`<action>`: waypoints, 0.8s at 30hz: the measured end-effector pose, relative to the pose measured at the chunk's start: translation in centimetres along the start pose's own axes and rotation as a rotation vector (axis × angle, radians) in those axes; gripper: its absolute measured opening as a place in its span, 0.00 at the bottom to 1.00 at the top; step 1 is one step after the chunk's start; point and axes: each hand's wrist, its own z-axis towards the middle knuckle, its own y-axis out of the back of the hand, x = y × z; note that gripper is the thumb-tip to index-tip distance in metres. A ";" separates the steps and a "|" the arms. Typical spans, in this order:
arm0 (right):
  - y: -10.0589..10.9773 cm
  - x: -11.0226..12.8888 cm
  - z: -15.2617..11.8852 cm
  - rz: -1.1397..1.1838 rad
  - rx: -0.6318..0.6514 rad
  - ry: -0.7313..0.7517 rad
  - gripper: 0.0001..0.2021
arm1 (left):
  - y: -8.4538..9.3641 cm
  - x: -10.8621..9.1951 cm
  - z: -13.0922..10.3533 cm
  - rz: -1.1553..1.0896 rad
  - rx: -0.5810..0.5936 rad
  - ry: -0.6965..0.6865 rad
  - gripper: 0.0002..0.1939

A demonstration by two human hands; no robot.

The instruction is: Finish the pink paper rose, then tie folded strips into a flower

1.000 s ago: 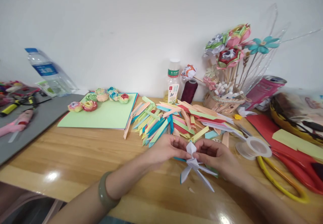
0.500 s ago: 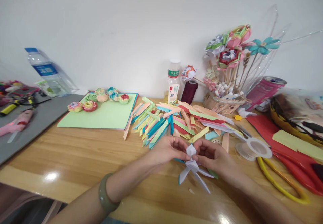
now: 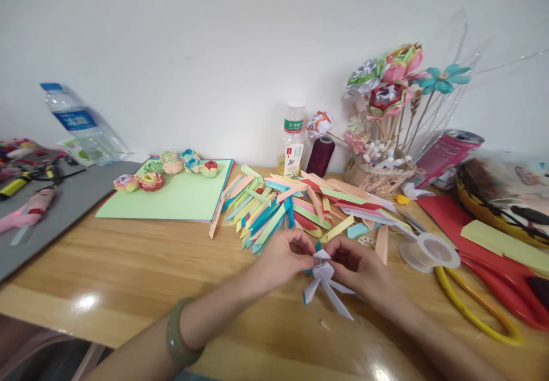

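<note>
Both hands pinch a partly assembled white folded-paper flower (image 3: 325, 270) above the wooden table (image 3: 171, 272). My left hand (image 3: 285, 255) grips its left side between thumb and fingers. On the other side, my right hand (image 3: 358, 262) is closed on it the same way. Several white paper strips with blue edges hang down and outward from its middle, and a blue tip shows at its top. The fingertips hide part of the folds. Just behind the hands lies a pile of coloured folded paper strips (image 3: 274, 209).
Paper flowers (image 3: 151, 181) rest on green paper (image 3: 171, 205) at left. Along the wall stand a bottle (image 3: 293, 141), a dark thread spool (image 3: 321, 157) and a flower basket (image 3: 377, 178). A clear spool (image 3: 429, 252), red-handled scissors (image 3: 506, 289) and a yellow ring (image 3: 476, 318) lie at right.
The white paper flower is turned slightly, and its upper flap now looks folded lower. Both hands stay on it, shifted a little left with the fingers closer in.
</note>
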 end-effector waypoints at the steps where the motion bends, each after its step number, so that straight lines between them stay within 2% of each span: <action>1: 0.0 0.1 -0.1 -0.037 -0.015 0.025 0.06 | 0.0 0.0 -0.1 0.023 -0.016 -0.028 0.08; 6: 0.2 0.6 -0.1 -0.054 0.000 0.091 0.06 | -0.1 -0.1 -0.5 0.163 -0.099 -0.196 0.05; 8: 0.4 0.9 -0.1 -0.028 0.015 0.066 0.06 | -0.1 -0.2 -0.6 0.168 -0.090 -0.263 0.06; 12: 0.8 1.6 -0.1 -0.138 0.023 0.030 0.03 | 0.0 -0.3 -0.5 0.124 -0.073 -0.290 0.06; 17: 0.8 2.1 -0.2 -0.281 0.014 0.102 0.04 | 0.0 -0.1 -0.6 0.179 -0.019 -0.345 0.06; 24: 0.6 1.4 -0.4 -0.473 -0.019 0.153 0.05 | 0.0 0.1 -0.8 0.368 -0.015 -0.501 0.06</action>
